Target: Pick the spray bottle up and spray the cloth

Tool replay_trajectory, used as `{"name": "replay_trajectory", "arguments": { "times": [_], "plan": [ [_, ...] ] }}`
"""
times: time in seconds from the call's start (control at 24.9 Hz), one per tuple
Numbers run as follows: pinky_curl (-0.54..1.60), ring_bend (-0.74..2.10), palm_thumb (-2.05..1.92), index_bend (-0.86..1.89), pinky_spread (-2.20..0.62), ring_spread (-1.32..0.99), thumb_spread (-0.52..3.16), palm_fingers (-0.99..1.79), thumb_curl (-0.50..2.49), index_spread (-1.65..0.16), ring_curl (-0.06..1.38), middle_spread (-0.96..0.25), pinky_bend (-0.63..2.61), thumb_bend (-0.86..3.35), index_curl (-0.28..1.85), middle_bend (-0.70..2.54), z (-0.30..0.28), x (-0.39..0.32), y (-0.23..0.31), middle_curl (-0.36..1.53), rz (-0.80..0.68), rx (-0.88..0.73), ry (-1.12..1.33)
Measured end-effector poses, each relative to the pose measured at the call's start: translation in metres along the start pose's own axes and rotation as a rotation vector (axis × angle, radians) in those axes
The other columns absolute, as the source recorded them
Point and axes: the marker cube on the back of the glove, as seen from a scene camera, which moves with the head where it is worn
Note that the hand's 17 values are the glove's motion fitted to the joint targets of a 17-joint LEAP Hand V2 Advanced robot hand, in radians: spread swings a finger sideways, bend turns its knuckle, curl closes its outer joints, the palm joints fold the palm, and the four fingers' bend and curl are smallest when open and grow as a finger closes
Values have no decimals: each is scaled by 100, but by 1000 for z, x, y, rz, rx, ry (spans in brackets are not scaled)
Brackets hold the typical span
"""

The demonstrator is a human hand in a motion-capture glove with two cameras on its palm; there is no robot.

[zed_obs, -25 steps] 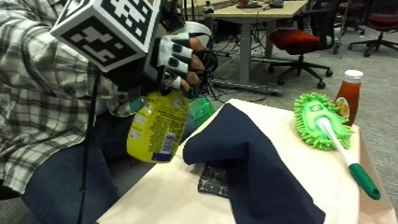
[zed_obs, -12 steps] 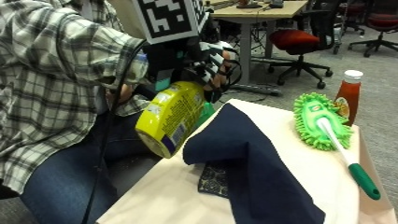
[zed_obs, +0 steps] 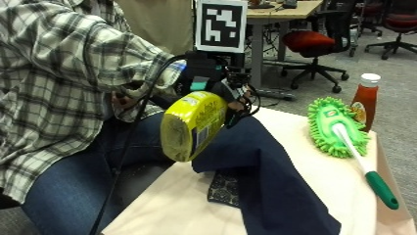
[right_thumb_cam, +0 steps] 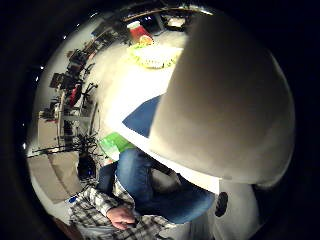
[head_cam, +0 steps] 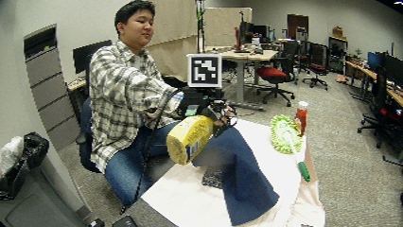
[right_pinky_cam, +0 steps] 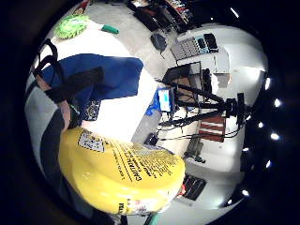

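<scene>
Counter was covered in a cream cloth sheet, set in an open office: grey carpet floor, red-seated chair and a desk far behind, more chairs and monitors at far right in the wide view, grey cabinet on the left wall.

Person in a plaid shirt and jeans sat at the near-left edge. Of the hands, the gloved right one gripped the neck of the yellow spray bottle, fingers curled round the trigger end. Bottle was tipped on its side, in the air over the counter's left edge, base pointing near-left, nozzle end over the dark blue cloth. Cloth lay draped down the counter's middle, running to the near edge.

Bottle label had black print on yellow; little-finger palm view showed a line starting "CAUTION", the rest unreadable. Small patterned dark patch peeked from under the cloth.

Right side: green fluffy duster with white shaft and green handle; red sauce bottle with white cap just behind it.
</scene>
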Motion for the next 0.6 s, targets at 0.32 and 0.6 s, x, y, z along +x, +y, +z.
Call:
{"name": "replay_trajectory", "arguments": {
  "times": [0.32, 0.6],
  "plan": [
    [40, 55, 108, 18, -11, -20, 16, 125, 80, -29, 47, -17, 37, -3, 59, 50, 5, -8, -8, 52, -107, -66, 219],
    [40, 55, 108, 18, -11, -21, 16, 125, 81, -30, 47, -18, 37, -3, 60, 50, 12, -18, -7, 52, -115, -101, 292]
  ]
}}
